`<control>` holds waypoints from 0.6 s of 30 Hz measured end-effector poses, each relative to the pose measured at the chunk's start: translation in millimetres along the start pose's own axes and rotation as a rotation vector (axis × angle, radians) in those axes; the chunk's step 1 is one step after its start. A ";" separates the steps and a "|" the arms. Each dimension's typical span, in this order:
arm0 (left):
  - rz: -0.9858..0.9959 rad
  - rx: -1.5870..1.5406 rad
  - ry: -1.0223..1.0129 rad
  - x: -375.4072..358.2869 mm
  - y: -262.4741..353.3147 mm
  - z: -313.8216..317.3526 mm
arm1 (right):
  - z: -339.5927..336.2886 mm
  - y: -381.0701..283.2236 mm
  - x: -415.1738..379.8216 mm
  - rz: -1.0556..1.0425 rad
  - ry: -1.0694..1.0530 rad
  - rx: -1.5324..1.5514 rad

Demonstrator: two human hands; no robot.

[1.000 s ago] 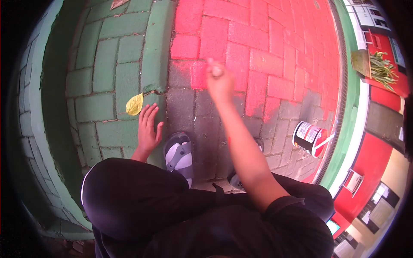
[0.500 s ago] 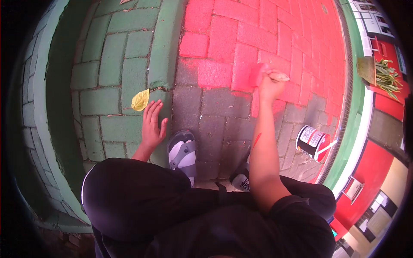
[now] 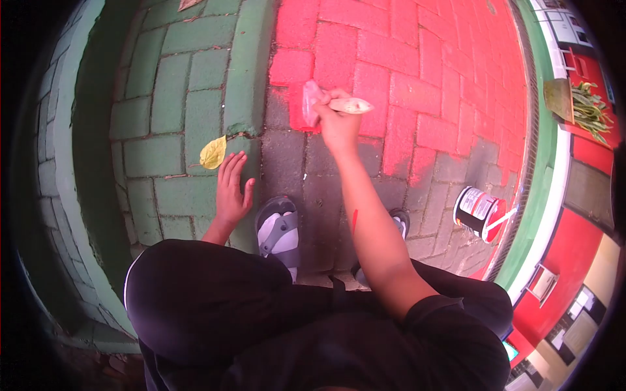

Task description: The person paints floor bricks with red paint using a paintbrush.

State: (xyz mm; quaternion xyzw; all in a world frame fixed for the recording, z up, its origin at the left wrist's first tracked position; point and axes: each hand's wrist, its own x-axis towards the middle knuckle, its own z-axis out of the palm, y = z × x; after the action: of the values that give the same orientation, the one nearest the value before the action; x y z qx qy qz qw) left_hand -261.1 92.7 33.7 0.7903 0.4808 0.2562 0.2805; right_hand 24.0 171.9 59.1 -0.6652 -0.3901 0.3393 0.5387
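Observation:
My right hand [image 3: 338,125] is closed round a paintbrush [image 3: 352,105] with a pale handle. Its wide head presses on the paving at the left end of the red paint, close to the green kerb. Bright red paint [image 3: 372,49] covers the far paving bricks, while the nearer bricks [image 3: 332,158] are bare grey. On the green kerb rests my left hand [image 3: 233,190], flat with the fingers stretched out. A yellow leaf [image 3: 213,152] lies just beyond its fingertips. A red streak marks my right forearm.
A paint can [image 3: 479,214] with red paint on it stands at right, a white stick at its mouth. Behind it run a dark grating and a green edge. Green bricks [image 3: 153,154] and a raised green wall are at left. A potted plant [image 3: 590,114] stands far right.
My right hand has swept the paintbrush leftward across the paving, from the middle of the red area to its left end near the kerb. My left hand stays in place.

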 end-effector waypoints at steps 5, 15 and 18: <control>-0.003 -0.008 0.011 -1.4 -0.7 -0.2 | -44.7 24.8 11.8 0.087 0.336 0.063; 0.007 -0.014 0.012 -0.7 -0.3 1.2 | 37.3 -35.4 -24.1 -0.085 0.078 -0.457; 0.006 -0.003 0.017 -0.6 -1.7 2.8 | 74.1 -32.1 -19.4 -0.226 0.074 -0.152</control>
State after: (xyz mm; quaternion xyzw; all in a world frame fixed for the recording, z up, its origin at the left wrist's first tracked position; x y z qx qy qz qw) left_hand -260.5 92.3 30.4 0.7891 0.4804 0.2644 0.2767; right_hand -54.5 191.9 77.2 -0.6680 -0.4670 0.2209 0.5356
